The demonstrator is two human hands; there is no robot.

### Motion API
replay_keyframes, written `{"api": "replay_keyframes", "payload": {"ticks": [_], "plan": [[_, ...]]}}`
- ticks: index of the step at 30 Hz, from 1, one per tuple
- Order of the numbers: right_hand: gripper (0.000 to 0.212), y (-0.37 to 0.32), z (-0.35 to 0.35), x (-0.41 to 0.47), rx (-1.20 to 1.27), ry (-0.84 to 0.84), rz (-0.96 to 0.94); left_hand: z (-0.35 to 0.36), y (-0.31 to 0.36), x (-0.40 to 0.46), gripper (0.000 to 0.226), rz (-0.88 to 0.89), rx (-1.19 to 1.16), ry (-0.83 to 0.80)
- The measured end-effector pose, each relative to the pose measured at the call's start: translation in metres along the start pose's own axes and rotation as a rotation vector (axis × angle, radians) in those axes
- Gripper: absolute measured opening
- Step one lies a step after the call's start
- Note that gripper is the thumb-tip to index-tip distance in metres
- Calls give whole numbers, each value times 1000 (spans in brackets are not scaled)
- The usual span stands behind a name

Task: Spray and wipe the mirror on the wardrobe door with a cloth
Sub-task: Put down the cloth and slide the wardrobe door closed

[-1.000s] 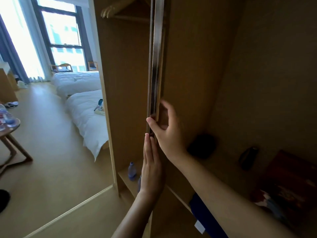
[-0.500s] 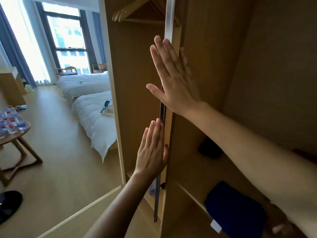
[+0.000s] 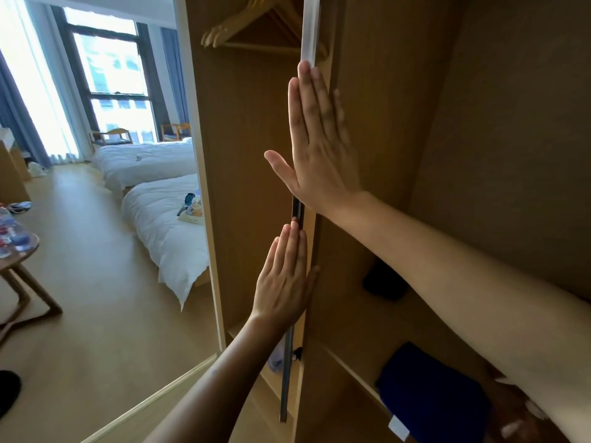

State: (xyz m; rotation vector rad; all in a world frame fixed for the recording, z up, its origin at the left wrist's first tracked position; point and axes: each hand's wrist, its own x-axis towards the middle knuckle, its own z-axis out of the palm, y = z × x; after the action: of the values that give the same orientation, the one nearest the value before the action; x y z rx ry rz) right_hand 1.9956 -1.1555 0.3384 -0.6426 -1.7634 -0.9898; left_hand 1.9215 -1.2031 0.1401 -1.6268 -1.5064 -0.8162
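The wardrobe door (image 3: 308, 33) stands edge-on in front of me. Its mirror shows only as a thin dark reflective strip (image 3: 297, 208) along that edge. My left hand (image 3: 284, 282) lies flat, fingers straight, against the door's left side. My right hand (image 3: 319, 145) presses flat on the door's edge higher up, fingers pointing up. Neither hand holds anything. A folded blue cloth (image 3: 431, 388) with a white tag lies on a lower shelf at the right. A small clear bottle (image 3: 275, 359) stands on the low shelf left of the door, partly hidden.
Wooden hangers (image 3: 252, 30) hang at the top of the wardrobe. A dark object (image 3: 383, 282) sits on the right shelf. Two white beds (image 3: 160, 219) and a round table with bottles (image 3: 16, 247) stand in the room at left.
My right hand let go of the door edge, opened flat and slid higher up it. My left hand stayed flat on the door. The view shifted slightly to the left.
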Motion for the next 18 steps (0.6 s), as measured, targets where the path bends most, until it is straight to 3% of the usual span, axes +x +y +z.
{"api": "replay_keyframes", "payload": {"ticks": [18], "plan": [[72,-19,18,10,-141,-62,21,22,-44,5,69,126,-70,108]]}}
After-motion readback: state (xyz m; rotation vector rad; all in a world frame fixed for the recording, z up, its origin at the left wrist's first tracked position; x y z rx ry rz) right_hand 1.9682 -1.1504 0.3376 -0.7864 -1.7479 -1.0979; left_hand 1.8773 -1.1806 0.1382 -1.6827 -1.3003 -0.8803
